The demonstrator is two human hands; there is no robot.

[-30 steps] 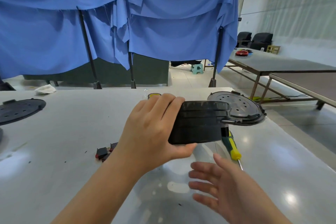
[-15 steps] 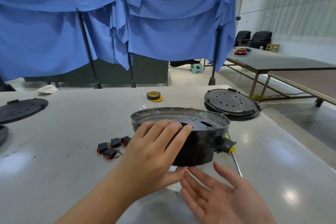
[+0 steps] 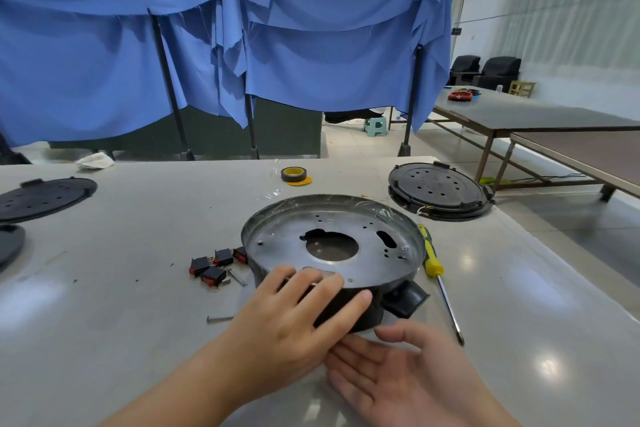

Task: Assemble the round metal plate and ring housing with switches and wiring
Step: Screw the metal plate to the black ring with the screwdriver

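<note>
Item: ring housing (image 3: 356, 314) w/ round metal plate (image 3: 332, 246) seated inside, face up. Sits on grey table (image 3: 138, 253), centre-front, just beyond both hands.

Plate: silver, large centre hole, oblong slot to right of it, small holes scattered. Clear film (image 3: 381, 210) crinkled along far rim. Housing wall black; black tab (image 3: 403, 298) juts from near-right side.

Left hand (image 3: 298, 319): palm down, fingers straight, laid over near rim and draped on outer wall of housing. Touching, not curled round it. Thumb side low, at housing base.

Right hand (image 3: 398, 381): palm up, fingers relaxed and spread, holds nothing. Lies on table just below housing, near side; fingertips meet left hand's thumb area. Contact w/ housing itself: can't tell.

Other items on table:
- red/black rocker switches (image 3: 214, 265), cluster, just left of housing; one touching its wall or nearly so.
- loose screws (image 3: 219, 318), left of left hand.
- yellow-handled screwdriver (image 3: 434, 270), right of housing, tip toward viewer.
- tape roll (image 3: 294, 174), black/yellow, beyond housing.
- black round covers (image 3: 438, 189), stacked, far right.
- black cover (image 3: 43, 196), far left.

Backdrop: blue cloth (image 3: 311, 55) on stands.
</note>
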